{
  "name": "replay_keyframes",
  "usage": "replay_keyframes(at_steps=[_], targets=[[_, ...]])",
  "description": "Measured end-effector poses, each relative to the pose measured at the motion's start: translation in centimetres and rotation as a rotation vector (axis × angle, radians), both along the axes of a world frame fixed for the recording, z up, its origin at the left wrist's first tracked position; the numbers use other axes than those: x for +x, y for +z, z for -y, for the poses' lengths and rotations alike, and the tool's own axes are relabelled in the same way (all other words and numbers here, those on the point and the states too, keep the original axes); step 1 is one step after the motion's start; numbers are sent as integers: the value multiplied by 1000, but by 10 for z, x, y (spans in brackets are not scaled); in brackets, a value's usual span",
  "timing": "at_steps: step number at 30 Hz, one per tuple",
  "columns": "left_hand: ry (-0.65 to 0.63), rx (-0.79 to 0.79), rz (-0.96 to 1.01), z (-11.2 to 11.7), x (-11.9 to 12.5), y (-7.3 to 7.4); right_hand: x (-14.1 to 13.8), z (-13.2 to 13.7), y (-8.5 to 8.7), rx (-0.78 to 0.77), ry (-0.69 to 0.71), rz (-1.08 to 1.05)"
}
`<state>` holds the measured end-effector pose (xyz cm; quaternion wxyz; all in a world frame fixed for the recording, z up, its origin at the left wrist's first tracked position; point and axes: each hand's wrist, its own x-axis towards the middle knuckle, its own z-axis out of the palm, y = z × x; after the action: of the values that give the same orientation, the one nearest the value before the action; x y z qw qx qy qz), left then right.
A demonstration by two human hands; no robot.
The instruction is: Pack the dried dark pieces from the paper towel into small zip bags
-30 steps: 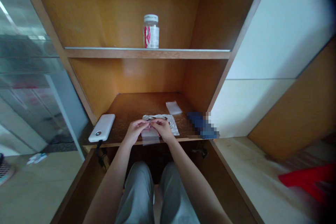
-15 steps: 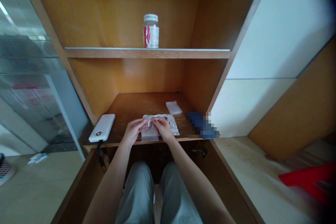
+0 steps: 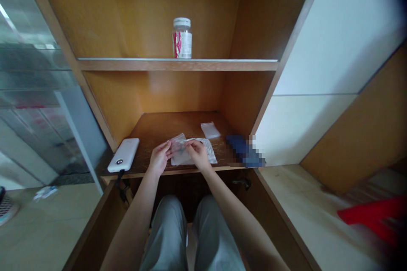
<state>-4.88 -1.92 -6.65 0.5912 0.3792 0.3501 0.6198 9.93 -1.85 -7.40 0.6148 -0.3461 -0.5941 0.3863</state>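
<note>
Reading this view, what does each hand have hold of?

Left hand: fingers and thumb closed in a pinch on the edge of a clear bag, which stands tilted up from the hand. Right hand: fingertips drawn close together beside a dark item. Whether they grip it cannot be told at this size.

Where does that item lie?

Between the hands, at the bag's lower part, above a white sheet on a brown shelf. Whether it is inside the bag is unclear.

What else stands nearby?

A small bag lies behind the sheet, a power bank lies near the left hand, and a blurred blue object lies to the right. A jar stands on the shelf above.

What are the likely faults?

Thin plastic could slip from a light pinch, dropping the item. Being small, it could then slide over the shelf's front edge, just below the hands. A sideways swing of the left wrist could also knock the power bank.
</note>
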Motion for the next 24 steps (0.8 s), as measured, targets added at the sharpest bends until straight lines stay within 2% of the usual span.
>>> replay_keyframes(at_steps=[3, 6, 11, 14, 19, 24], targets=[[8, 1, -10, 0, 0, 0, 4, 2, 3, 25, 62, 82], [-30, 12, -32, 0, 0, 0, 13, -2, 7, 41, 50, 130], [-90, 76, -67, 2, 0, 0, 44, -36, 16, 129, -159, 161], [-90, 83, -86, 1, -1, -2, 68, -63, 17, 122, -277, 164], [-77, 72, -92, 1, -1, -1, 98, -98, 6, 35, -384, 170], [-58, 47, -96, 2, 1, 0, 109, -118, -11, -35, -424, 275]])
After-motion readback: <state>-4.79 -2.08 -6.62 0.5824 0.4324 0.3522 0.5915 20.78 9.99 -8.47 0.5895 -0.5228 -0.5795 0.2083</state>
